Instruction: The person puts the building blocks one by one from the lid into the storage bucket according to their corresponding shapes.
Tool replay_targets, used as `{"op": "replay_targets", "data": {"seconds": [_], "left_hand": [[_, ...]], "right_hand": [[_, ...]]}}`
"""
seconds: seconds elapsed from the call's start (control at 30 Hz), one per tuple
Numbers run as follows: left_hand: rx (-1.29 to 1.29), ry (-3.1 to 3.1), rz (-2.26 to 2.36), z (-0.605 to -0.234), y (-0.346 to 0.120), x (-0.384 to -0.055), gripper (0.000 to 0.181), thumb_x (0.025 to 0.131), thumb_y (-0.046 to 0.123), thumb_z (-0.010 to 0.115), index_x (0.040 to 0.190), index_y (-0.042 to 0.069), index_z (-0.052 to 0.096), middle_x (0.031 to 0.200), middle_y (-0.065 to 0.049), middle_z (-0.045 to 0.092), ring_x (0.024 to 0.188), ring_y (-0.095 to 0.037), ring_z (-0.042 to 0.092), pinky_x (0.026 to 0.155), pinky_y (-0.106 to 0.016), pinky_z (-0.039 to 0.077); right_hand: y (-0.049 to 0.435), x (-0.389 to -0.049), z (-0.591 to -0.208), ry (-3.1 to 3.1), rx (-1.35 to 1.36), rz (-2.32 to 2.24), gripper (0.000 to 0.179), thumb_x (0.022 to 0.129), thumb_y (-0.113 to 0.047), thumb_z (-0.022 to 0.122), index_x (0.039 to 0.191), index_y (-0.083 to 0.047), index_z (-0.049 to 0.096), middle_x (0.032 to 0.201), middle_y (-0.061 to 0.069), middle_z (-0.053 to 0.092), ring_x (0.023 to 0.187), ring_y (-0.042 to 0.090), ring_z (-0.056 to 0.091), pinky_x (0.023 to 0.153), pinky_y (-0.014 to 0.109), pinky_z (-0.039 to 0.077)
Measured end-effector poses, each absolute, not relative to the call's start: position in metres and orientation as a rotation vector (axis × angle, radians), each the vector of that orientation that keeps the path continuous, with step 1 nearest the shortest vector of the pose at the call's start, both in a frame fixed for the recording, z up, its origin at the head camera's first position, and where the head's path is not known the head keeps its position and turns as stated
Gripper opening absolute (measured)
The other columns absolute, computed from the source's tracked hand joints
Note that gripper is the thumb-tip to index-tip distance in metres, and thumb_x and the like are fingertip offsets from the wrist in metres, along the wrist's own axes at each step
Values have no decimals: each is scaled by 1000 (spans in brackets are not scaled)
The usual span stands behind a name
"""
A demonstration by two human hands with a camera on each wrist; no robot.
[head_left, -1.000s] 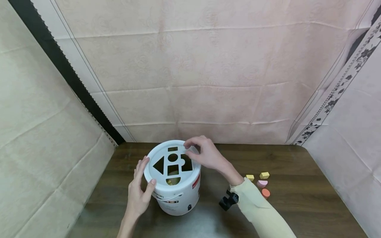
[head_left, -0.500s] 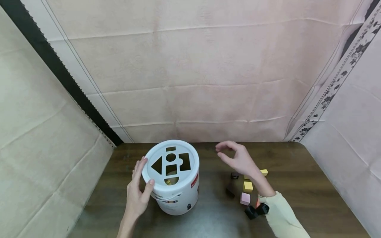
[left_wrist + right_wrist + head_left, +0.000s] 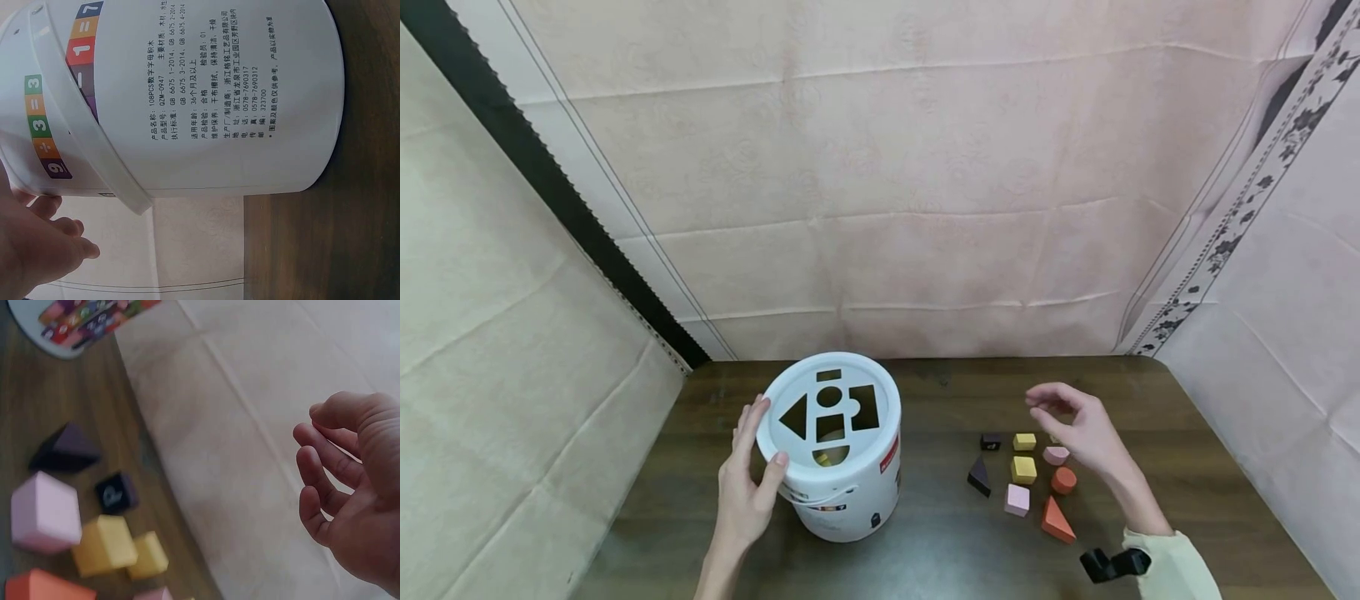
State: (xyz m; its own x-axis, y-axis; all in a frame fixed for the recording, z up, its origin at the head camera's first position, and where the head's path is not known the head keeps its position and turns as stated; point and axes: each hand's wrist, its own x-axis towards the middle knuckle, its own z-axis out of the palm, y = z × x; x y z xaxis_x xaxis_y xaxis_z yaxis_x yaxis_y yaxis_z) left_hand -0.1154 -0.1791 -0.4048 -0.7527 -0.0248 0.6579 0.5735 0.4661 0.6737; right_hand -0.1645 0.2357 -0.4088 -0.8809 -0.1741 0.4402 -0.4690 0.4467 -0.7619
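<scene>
A white bucket (image 3: 846,517) stands upright on the table, its lid (image 3: 874,450) cut with shaped holes. My left hand (image 3: 745,492) rests against the lid's left edge, fingers spread along the rim and thumb at the front. Something yellow shows through the half-round hole. Over the far right side of the loose blocks hovers my right hand (image 3: 1090,433), fingers loosely bent and holding nothing, also in the right wrist view. Nearest to it are a pink half-round block (image 3: 1056,455) and a red cylinder (image 3: 1063,480). A yellow piece behind it is mostly hidden.
Left of the right hand lie two yellow blocks (image 3: 1023,470), a lilac cube (image 3: 1017,500), a black triangle (image 3: 979,477) and a black lettered block (image 3: 117,492). An orange triangle (image 3: 1057,522) lies nearer the front. Cloth walls (image 3: 925,208) border the brown table (image 3: 940,550).
My right hand has moved from above the lid to the right, over the blocks, uncovering several of them. The left hand and bucket keep their places.
</scene>
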Motion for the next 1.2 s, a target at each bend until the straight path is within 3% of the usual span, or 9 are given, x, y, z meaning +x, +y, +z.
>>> {"op": "replay_targets", "data": {"seconds": [0.33, 0.43, 0.77, 0.97, 1.2], "left_hand": [[-455, -2115, -1289, -406, -179, -116, 59, 75, -2, 58, 132, -5, 41, 132, -23, 42, 127, -39, 24, 98, -62, 11], [-470, -2104, -1282, -410, -181, -118, 60, 75, -1, 58, 132, -4, 41, 133, -22, 42, 127, -39, 25, 97, -63, 11], [-493, -2084, -1254, -436, -193, -133, 61, 78, 8, 60, 136, 6, 40, 137, -12, 41, 130, -32, 24, 102, -55, 12], [-510, -2065, -1244, -439, -194, -135, 60, 78, 9, 60, 135, 4, 41, 136, -14, 41, 130, -34, 24, 104, -50, 13], [-513, -2056, -1251, -440, -193, -135, 60, 78, 8, 60, 134, 3, 42, 135, -14, 42, 129, -34, 25, 101, -56, 12]], "right_hand": [[274, -150, -450, -2446, 324, 1387, 20, 78, 2, 66, 97, -1, 62, 86, 11, 63, 71, 16, 56, 58, 22, 45], [287, -147, -471, -2458, 346, 1396, 21, 78, -1, 68, 97, -4, 62, 87, 8, 63, 70, 16, 57, 58, 23, 46], [311, -126, -507, -2528, 577, 1568, 32, 76, 3, 68, 106, 4, 58, 91, 19, 62, 76, 18, 57, 60, 27, 47], [319, -118, -518, -2638, 648, 1682, 37, 77, -1, 67, 112, 5, 55, 100, 22, 59, 81, 23, 56, 63, 28, 48], [323, -113, -529, -2709, 733, 1721, 43, 78, -4, 68, 117, 5, 52, 106, 22, 56, 85, 24, 54, 65, 28, 48]]}}
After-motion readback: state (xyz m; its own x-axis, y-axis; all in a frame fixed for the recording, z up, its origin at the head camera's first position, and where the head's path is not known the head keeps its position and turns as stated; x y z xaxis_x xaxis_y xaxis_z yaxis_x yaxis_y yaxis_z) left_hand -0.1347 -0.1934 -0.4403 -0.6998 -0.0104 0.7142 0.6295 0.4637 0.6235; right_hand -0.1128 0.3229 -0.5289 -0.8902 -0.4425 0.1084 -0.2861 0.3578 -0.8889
